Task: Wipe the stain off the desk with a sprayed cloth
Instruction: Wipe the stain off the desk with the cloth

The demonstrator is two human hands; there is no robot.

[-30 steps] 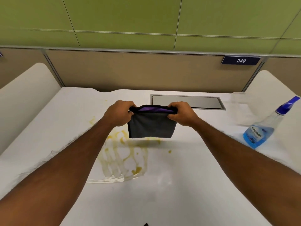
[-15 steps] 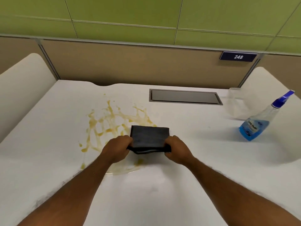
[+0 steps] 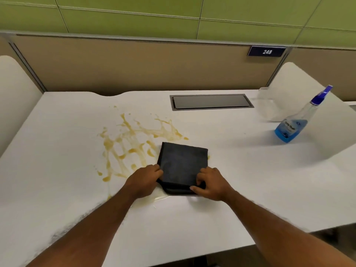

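Observation:
A folded dark grey cloth (image 3: 182,166) lies flat on the white desk (image 3: 240,170), over the right edge of a yellow-brown stain (image 3: 131,143) that spreads to its left and behind it. My left hand (image 3: 144,180) grips the cloth's near left corner with curled fingers. My right hand (image 3: 211,184) holds the near right corner, fingers curled on top and thumb along the front edge. A spray bottle (image 3: 294,122) with blue liquid and a blue nozzle stands at the far right of the desk.
A grey cable hatch (image 3: 211,102) is set into the desk at the back. A clear plastic container (image 3: 269,105) stands behind the bottle. White side dividers (image 3: 15,97) flank the desk, and a tan partition with a "248" sign (image 3: 266,52) closes the back.
The cloth, held up in the air by both hands a second ago, has come down flat onto the desk at the stain's right edge. Both hands still hold its near corners.

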